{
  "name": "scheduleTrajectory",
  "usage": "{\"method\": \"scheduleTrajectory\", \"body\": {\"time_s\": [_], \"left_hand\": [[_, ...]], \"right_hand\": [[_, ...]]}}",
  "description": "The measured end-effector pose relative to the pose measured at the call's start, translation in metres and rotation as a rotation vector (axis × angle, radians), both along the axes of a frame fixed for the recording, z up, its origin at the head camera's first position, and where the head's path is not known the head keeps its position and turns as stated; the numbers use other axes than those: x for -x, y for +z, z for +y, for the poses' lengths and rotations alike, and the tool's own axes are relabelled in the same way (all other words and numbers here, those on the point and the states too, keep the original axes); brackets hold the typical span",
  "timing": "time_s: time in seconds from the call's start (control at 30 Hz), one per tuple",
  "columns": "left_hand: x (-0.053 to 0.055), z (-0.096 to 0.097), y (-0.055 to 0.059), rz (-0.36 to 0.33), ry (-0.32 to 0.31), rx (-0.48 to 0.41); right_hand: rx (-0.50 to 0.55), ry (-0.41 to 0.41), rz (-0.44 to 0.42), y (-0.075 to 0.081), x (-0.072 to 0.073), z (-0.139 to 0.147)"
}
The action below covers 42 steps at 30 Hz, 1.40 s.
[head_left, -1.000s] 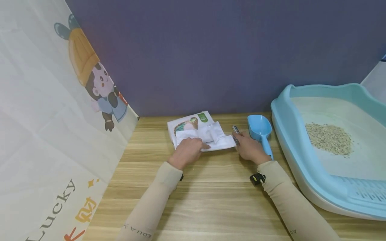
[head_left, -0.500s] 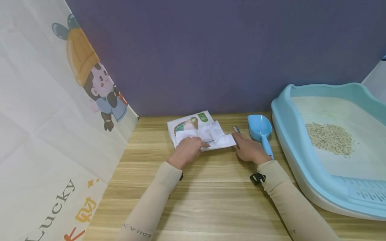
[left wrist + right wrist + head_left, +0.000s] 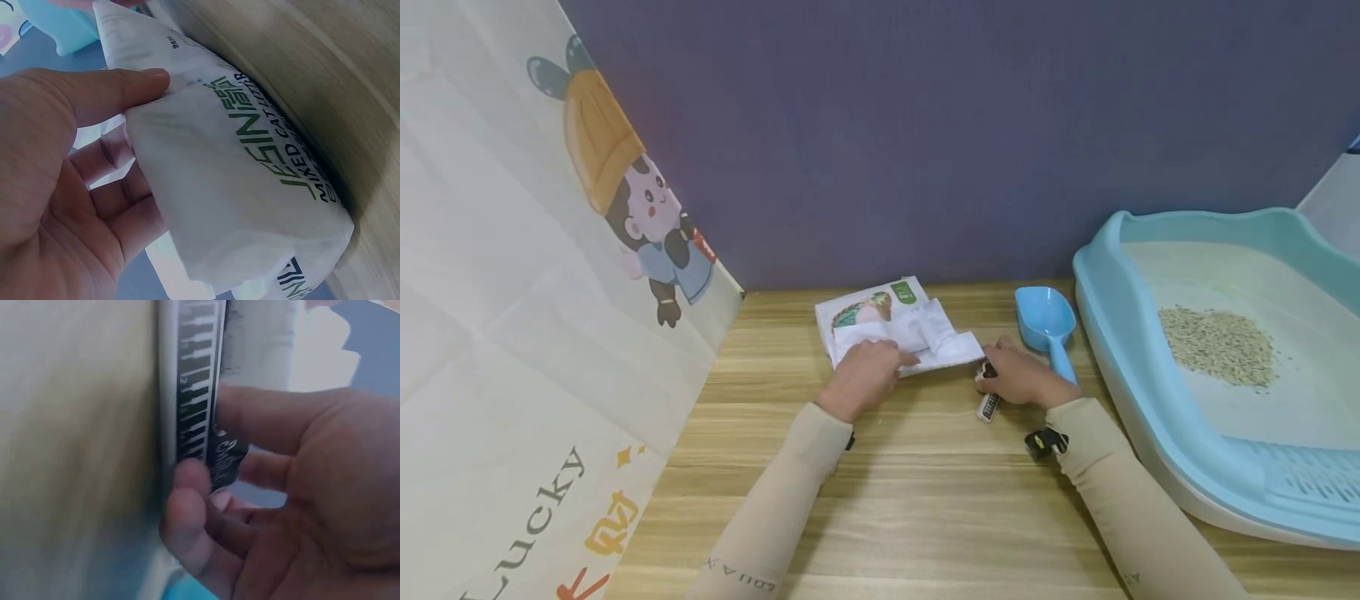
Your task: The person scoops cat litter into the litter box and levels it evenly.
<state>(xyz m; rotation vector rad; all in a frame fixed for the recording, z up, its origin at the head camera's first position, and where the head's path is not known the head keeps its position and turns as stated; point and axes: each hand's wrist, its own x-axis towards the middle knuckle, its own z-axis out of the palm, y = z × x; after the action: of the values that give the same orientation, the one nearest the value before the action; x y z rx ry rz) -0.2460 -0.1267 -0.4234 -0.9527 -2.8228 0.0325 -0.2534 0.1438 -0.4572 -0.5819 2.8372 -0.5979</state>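
A white cat litter bag with a folded-over top lies at the back of the table. My left hand pinches its folded edge; in the left wrist view the thumb lies over the bag and the fingers behind it. At the bag's right corner, my right hand grips a slim bar printed with piano keys. The right wrist view shows the bar upright alongside the thumb and fingertips, with a dark lettered part on its side. The palm side of the left hand is hidden from the head view.
A blue scoop lies just beyond the right hand, its handle partly behind the wrist. To the right stands a blue and white litter box with a heap of pellets. A dark wall rises behind the wooden table.
The piano-key bar stuck out beyond the far side of my right hand earlier; now its end points toward me below the fingers. The left hand keeps its place on the bag.
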Motion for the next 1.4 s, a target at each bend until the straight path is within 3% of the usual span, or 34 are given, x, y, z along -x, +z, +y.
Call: {"method": "scheduleTrajectory", "body": {"time_s": [0.3, 0.5, 0.63, 0.8, 0.93, 1.03, 1.17, 1.3, 1.4], "left_hand": [[0.0, 0.0, 0.003, -0.008, 0.027, -0.014], [0.001, -0.001, 0.002, -0.009, 0.03, -0.033], [0.001, -0.002, 0.002, -0.004, 0.02, -0.048], [0.0, 0.0, 0.003, -0.012, 0.034, -0.066], [-0.001, 0.004, 0.003, -0.012, 0.068, -0.07], [-0.002, 0.009, 0.001, -0.003, 0.086, -0.074], [-0.004, 0.013, -0.002, 0.033, 0.095, -0.088], [-0.005, 0.015, -0.004, 0.071, 0.099, -0.095], [-0.004, 0.016, -0.005, 0.08, 0.101, -0.094]], "right_hand": [[0.162, -0.029, -0.015, 0.023, -0.003, 0.012], [0.116, 0.128, 0.143, 0.028, -0.004, 0.012], [0.186, 0.174, 0.138, 0.03, -0.006, 0.009], [0.276, 0.049, 0.116, 0.04, -0.01, 0.004], [0.424, -0.122, -0.036, 0.047, -0.012, 0.003], [0.521, -0.204, -0.16, 0.048, -0.013, 0.004], [0.536, -0.219, -0.244, 0.048, -0.012, 0.005], [0.488, -0.21, -0.231, 0.048, -0.012, 0.007], [0.508, -0.197, -0.213, 0.047, -0.011, 0.007]]}}
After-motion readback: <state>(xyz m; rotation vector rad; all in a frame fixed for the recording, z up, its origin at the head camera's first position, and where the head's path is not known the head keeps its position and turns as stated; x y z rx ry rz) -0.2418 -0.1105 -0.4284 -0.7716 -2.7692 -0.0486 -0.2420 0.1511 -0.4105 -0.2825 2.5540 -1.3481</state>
